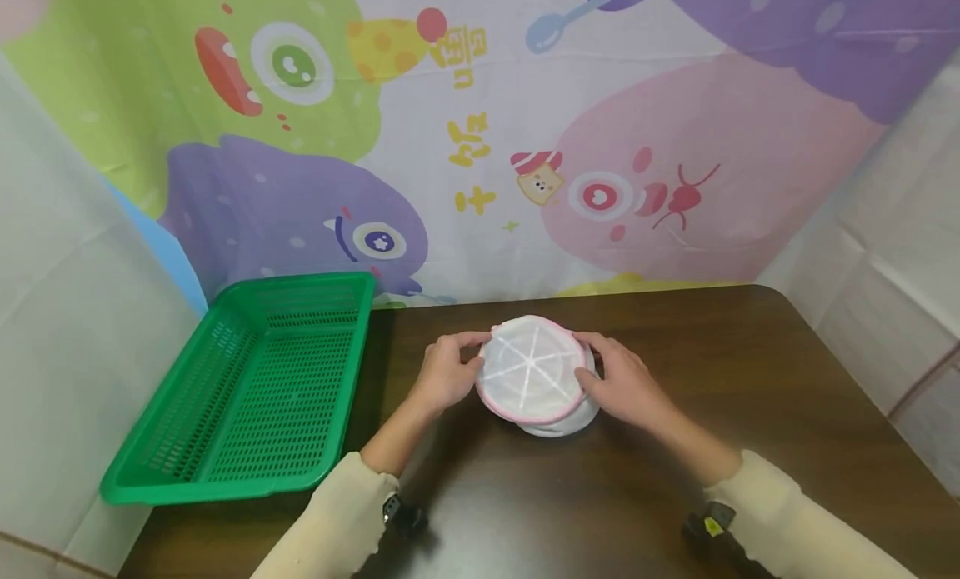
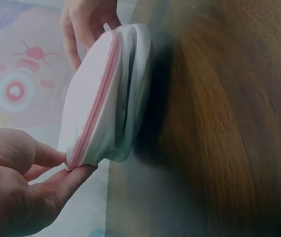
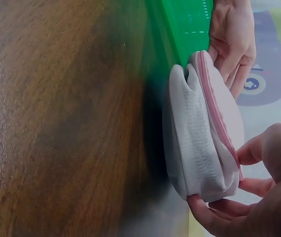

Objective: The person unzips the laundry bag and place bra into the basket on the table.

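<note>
A round white mesh laundry bag (image 1: 531,375) with a pink zipped rim is held at the middle of the table, its soft side folds sagging below the lid. My left hand (image 1: 442,372) pinches the rim on the left between thumb and fingers, as the left wrist view shows at the pink edge (image 2: 93,118). On the opposite side my right hand (image 1: 624,382) grips the bag, thumb on top near the rim and fingers reaching down its mesh side (image 3: 197,143). White strips cross the lid like spokes. Whether anything lies inside the bag is hidden.
A green plastic basket (image 1: 352,379) with slotted sides and bottom stands to the left on the brown wooden table (image 1: 570,512). Behind the table hangs a cartoon-printed cloth (image 1: 480,246). A pale wall covering (image 1: 892,262) rises at the right.
</note>
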Action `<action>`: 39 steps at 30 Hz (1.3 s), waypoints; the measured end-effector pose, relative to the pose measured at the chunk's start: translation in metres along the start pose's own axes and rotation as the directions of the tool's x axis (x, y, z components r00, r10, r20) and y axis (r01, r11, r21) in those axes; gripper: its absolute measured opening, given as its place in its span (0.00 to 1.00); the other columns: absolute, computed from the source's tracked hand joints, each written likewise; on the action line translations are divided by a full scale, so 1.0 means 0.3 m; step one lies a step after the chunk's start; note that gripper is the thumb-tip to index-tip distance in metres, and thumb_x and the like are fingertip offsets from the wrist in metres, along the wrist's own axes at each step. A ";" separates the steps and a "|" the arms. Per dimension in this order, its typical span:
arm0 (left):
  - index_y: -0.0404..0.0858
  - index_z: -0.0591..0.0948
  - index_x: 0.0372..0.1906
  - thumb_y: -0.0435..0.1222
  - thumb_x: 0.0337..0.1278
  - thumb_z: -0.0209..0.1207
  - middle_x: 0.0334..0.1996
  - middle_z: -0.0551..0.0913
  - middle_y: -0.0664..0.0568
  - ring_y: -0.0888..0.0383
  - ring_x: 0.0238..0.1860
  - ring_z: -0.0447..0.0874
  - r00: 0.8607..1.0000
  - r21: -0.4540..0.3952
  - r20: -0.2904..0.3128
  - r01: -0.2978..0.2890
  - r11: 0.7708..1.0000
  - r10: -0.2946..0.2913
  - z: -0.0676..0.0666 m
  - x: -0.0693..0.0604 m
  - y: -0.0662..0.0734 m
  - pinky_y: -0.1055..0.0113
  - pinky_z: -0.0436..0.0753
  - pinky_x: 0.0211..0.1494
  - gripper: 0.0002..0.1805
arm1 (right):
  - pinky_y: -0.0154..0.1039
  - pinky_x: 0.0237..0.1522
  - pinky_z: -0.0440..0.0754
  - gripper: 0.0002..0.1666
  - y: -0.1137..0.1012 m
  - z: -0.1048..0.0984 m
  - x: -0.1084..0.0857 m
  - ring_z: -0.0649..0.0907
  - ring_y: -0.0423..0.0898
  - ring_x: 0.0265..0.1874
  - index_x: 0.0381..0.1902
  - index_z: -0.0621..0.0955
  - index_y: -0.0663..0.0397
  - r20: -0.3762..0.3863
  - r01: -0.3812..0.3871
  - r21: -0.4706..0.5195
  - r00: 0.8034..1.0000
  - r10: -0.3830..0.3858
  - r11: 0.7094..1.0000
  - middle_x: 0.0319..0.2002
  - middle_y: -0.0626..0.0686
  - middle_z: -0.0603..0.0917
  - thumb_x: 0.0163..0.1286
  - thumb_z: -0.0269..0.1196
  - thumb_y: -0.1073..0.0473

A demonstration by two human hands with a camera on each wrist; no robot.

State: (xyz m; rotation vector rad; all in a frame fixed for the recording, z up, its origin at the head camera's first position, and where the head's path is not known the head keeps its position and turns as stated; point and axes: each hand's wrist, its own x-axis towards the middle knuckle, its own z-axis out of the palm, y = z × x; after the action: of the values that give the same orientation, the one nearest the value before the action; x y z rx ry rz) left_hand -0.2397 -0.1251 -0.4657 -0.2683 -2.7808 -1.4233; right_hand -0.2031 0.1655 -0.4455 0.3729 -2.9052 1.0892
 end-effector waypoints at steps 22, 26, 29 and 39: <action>0.34 0.90 0.57 0.30 0.69 0.74 0.52 0.94 0.39 0.51 0.42 0.92 0.986 -0.058 0.005 0.165 0.985 -0.165 -0.043 -0.110 0.132 0.60 0.96 0.46 0.15 | 0.67 0.74 0.81 0.32 0.009 0.019 0.057 0.85 0.67 0.73 0.78 0.80 0.55 -0.010 0.018 0.051 1.000 -0.018 0.999 0.74 0.67 0.85 0.79 0.59 0.61; 0.33 0.90 0.55 0.29 0.68 0.74 0.50 0.94 0.39 0.54 0.39 0.91 0.987 -0.065 0.003 0.158 0.985 -0.158 -0.041 -0.112 0.127 0.61 0.96 0.44 0.13 | 0.66 0.73 0.82 0.31 0.013 0.019 0.059 0.85 0.66 0.72 0.77 0.81 0.54 -0.008 0.018 0.050 1.000 -0.017 0.999 0.74 0.67 0.85 0.78 0.59 0.61; 0.34 0.89 0.54 0.30 0.69 0.73 0.49 0.93 0.40 0.53 0.39 0.92 0.989 -0.045 -0.017 0.147 0.988 -0.148 -0.038 -0.112 0.125 0.60 0.96 0.45 0.13 | 0.66 0.72 0.82 0.31 0.013 0.015 0.059 0.85 0.67 0.72 0.78 0.81 0.54 -0.005 0.013 0.048 1.000 -0.013 0.999 0.74 0.67 0.85 0.78 0.60 0.60; 0.36 0.85 0.70 0.35 0.78 0.64 0.68 0.90 0.39 0.41 0.66 0.93 0.988 -0.047 -0.085 0.122 0.991 -0.125 -0.026 -0.085 0.136 0.46 0.89 0.72 0.21 | 0.69 0.75 0.80 0.34 -0.003 0.005 0.034 0.82 0.68 0.76 0.81 0.77 0.53 -0.010 0.001 0.019 1.000 0.000 1.000 0.76 0.66 0.83 0.80 0.64 0.55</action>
State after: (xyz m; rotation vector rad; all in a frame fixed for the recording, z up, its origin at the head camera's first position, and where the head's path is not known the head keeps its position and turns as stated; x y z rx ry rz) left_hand -0.2089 -0.1118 -0.4304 -0.0329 -2.7434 -1.4806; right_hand -0.2128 0.1616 -0.4449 0.3674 -2.8877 1.1155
